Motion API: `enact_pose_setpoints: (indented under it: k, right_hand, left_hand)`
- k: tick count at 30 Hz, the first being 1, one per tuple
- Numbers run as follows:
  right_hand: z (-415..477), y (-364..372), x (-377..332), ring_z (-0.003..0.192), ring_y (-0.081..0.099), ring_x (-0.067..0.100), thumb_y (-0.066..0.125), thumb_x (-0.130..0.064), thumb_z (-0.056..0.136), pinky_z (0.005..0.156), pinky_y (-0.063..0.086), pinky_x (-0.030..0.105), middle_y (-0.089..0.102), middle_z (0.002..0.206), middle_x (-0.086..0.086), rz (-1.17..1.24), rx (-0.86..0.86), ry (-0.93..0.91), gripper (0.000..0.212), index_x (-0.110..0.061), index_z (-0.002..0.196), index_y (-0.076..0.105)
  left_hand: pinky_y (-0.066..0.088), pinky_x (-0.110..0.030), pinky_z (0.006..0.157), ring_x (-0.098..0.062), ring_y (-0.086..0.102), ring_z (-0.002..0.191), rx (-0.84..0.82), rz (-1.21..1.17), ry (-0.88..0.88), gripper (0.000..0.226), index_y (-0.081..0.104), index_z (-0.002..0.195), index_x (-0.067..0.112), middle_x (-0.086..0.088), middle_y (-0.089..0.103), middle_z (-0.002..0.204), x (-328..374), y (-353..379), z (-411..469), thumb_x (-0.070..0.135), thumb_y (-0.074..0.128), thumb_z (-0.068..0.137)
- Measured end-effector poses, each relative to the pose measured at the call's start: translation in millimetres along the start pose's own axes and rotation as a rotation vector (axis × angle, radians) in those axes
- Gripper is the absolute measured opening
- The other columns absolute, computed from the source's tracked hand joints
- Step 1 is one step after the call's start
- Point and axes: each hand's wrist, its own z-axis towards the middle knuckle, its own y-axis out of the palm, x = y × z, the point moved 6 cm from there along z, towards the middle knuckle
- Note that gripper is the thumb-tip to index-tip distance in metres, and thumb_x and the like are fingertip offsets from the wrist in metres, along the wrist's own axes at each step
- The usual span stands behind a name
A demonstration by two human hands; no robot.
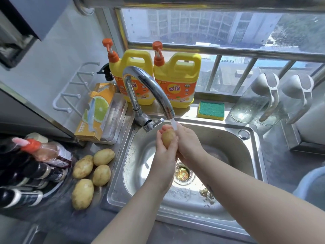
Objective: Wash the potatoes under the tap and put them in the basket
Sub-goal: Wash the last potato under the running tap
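Potato (168, 138), head view: cupped between left hand (164, 153) and right hand (188, 142), both sets of fingers curled round it, under the running tap (149, 88) over the sink (228, 143). Probably firm, weighty and slippery when wet; best gripped round its middle. Four potatoes (101, 175) lie on the desk (61, 222).

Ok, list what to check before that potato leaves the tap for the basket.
1. Water runs from the tap onto the potato: ok.
2. Left hand and right hand both grip the potato: ok.
3. Potato clean all round: cannot tell.
4. Basket within reach: cannot tell; only a blue rim shows at the right edge.
5. Four potatoes wait on the counter left of the sink: ok.
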Motion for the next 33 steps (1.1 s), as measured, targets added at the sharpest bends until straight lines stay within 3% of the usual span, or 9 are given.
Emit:
enact_pose_setpoints:
  k: [4, 7, 11, 14, 18, 22, 25, 28, 33]
  right_hand:
    - [-5.8, 2.1, -4.9, 0.09, 0.065, 0.026, 0.056, -0.014, 0.098, 0.081, 0.051, 0.043, 0.07, 0.088, 0.01, 0.064, -0.078, -0.086, 0.021, -0.007, 0.091, 0.075]
    - [-13.2, 1.7, -9.0, 0.097, 0.063, 0.025, 0.058, -0.025, 0.095, 0.09, 0.05, 0.041, 0.069, 0.097, 0.015, -0.072, -0.209, -0.188, 0.025, -0.006, 0.102, 0.072]
    - [-23.8, -7.6, -17.9, 0.116, 0.062, 0.011, 0.072, -0.021, 0.091, 0.105, 0.05, 0.036, 0.065, 0.126, -0.003, -0.673, -0.282, -0.332, 0.059, -0.026, 0.147, 0.051]
    - [-24.5, -10.9, -24.9, 0.106, 0.062, 0.016, 0.075, -0.037, 0.079, 0.096, 0.05, 0.042, 0.069, 0.116, -0.003, -0.906, -0.216, -0.547, 0.06, -0.029, 0.136, 0.059]
    - [-14.8, -17.4, -25.3, 0.092, 0.064, 0.02, 0.07, -0.05, 0.082, 0.084, 0.053, 0.045, 0.069, 0.092, -0.002, -0.729, -0.209, -0.601, 0.03, -0.038, 0.11, 0.068]
    - [-4.7, -25.9, -23.4, 0.088, 0.068, 0.014, 0.063, -0.036, 0.098, 0.081, 0.057, 0.033, 0.074, 0.092, 0.002, -0.364, -0.188, -0.336, 0.021, -0.023, 0.103, 0.078]
    - [-4.7, -24.7, -27.6, 0.068, 0.064, 0.011, 0.053, -0.027, 0.105, 0.059, 0.053, 0.024, 0.07, 0.075, 0.0, -0.299, -0.191, -0.216, 0.03, -0.015, 0.089, 0.075]
    - [-5.6, -23.9, -25.6, 0.081, 0.066, 0.011, 0.053, -0.027, 0.105, 0.078, 0.053, 0.024, 0.074, 0.088, 0.0, -0.311, -0.286, -0.235, 0.027, -0.014, 0.101, 0.076]
    - [-10.9, -24.8, -29.4, 0.115, 0.068, 0.018, 0.069, -0.019, 0.095, 0.103, 0.052, 0.03, 0.073, 0.123, 0.003, -0.396, -0.453, -0.224, 0.037, -0.022, 0.132, 0.065]
  left_hand:
    - [0.047, -0.04, 0.106, -0.016, 0.062, 0.124, 0.085, -0.106, 0.048, 0.059, 0.05, 0.143, 0.028, -0.002, 0.064, 0.135, 8.1, 1.1, 4.8, 0.052, 0.061, 0.09]
    - [0.056, -0.03, 0.081, -0.016, 0.072, 0.1, 0.222, -0.279, -0.055, 0.021, 0.069, 0.117, 0.017, -0.009, 0.074, 0.115, 10.1, -1.1, 9.4, 0.022, 0.057, 0.1]
    - [0.061, -0.031, 0.073, -0.023, 0.072, 0.085, 0.224, -0.54, -0.316, 0.036, 0.067, 0.119, 0.005, -0.015, 0.073, 0.104, 7.6, 1.6, 15.8, 0.032, 0.06, 0.097]
    - [0.057, -0.036, 0.084, -0.025, 0.069, 0.083, 0.153, -0.583, -0.403, 0.038, 0.065, 0.115, 0.006, -0.014, 0.071, 0.093, 10.0, 9.0, 18.0, 0.038, 0.054, 0.1]
    - [0.058, -0.036, 0.084, -0.03, 0.068, 0.094, 0.097, -0.589, -0.429, 0.05, 0.062, 0.121, -0.003, -0.021, 0.069, 0.108, 12.8, 9.0, 17.3, 0.04, 0.041, 0.106]
    - [0.061, -0.038, 0.08, -0.031, 0.069, 0.108, -0.03, -0.47, -0.377, 0.048, 0.06, 0.129, 0.0, -0.025, 0.067, 0.124, 12.2, 11.1, 10.1, 0.036, 0.037, 0.107]
    - [0.049, -0.027, 0.065, -0.019, 0.067, 0.083, -0.065, -0.241, -0.29, 0.034, 0.064, 0.122, 0.012, -0.011, 0.07, 0.102, 11.6, 14.5, 5.1, 0.032, 0.042, 0.106]
    - [0.03, -0.02, 0.045, -0.01, 0.045, 0.053, -0.005, -0.11, -0.222, 0.026, 0.063, 0.108, 0.016, -0.003, 0.054, 0.073, 15.9, 6.3, 7.0, 0.034, 0.044, 0.105]
    - [0.022, -0.019, 0.036, -0.007, 0.029, 0.04, 0.074, 0.019, -0.203, 0.044, 0.061, 0.093, 0.015, 0.002, 0.038, 0.054, 19.8, -4.9, 15.2, 0.051, 0.037, 0.105]
